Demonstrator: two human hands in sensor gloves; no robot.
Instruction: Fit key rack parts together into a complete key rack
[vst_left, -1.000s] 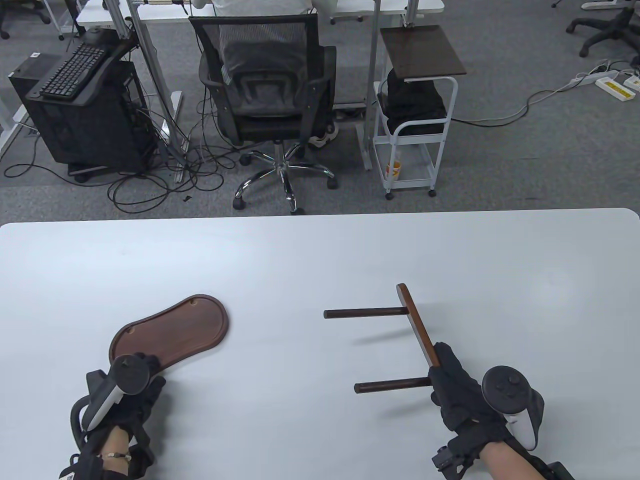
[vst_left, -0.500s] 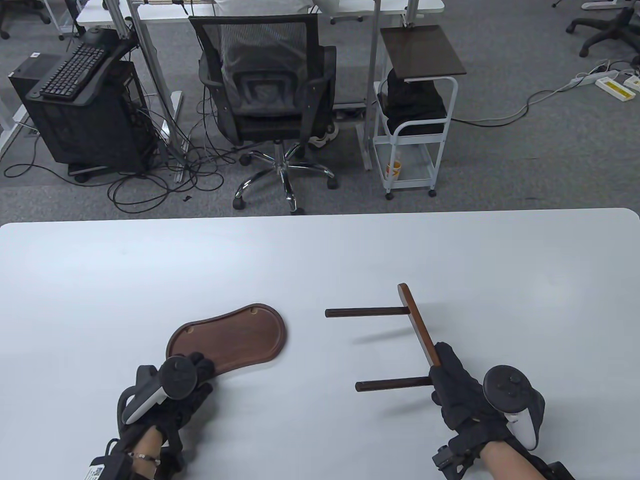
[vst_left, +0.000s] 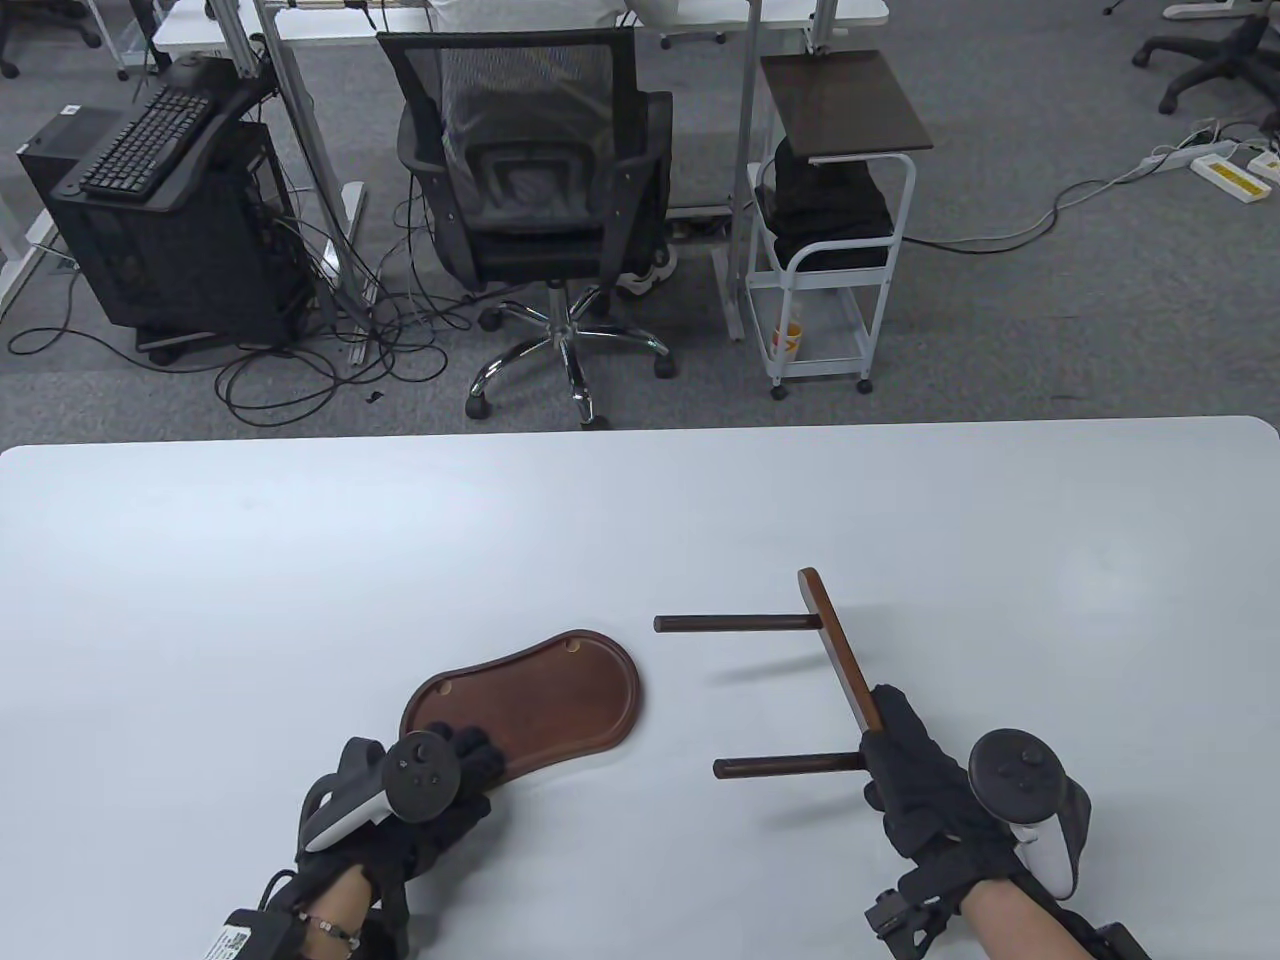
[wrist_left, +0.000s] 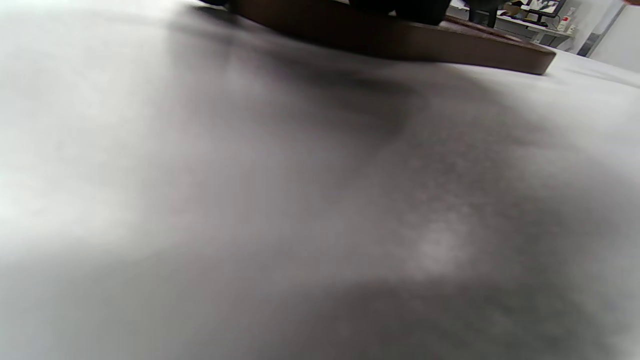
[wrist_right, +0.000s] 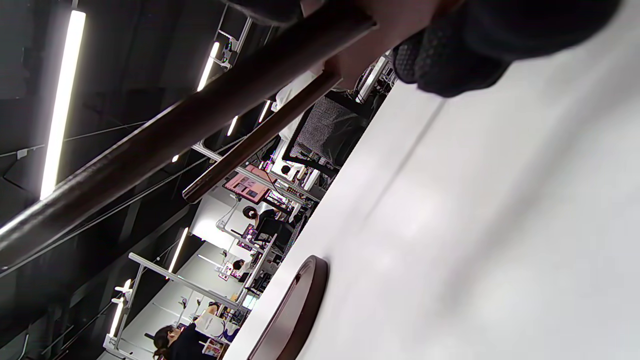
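Wooden base (vst_left: 540, 695) under left hand (vst_left: 420, 800); right hand (vst_left: 915, 775) grips 2-peg bar (vst_left: 840, 650).

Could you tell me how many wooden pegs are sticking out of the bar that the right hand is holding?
2. The far peg joins the bar near its far end; the near peg joins it by the right hand, which may hide more.

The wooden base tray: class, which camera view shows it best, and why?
The table view. It shows the wooden base tray whole, with both holes at its far rim and the left hand resting on its near end. The left wrist view shows only a blurred edge; the right wrist view, one rounded end.
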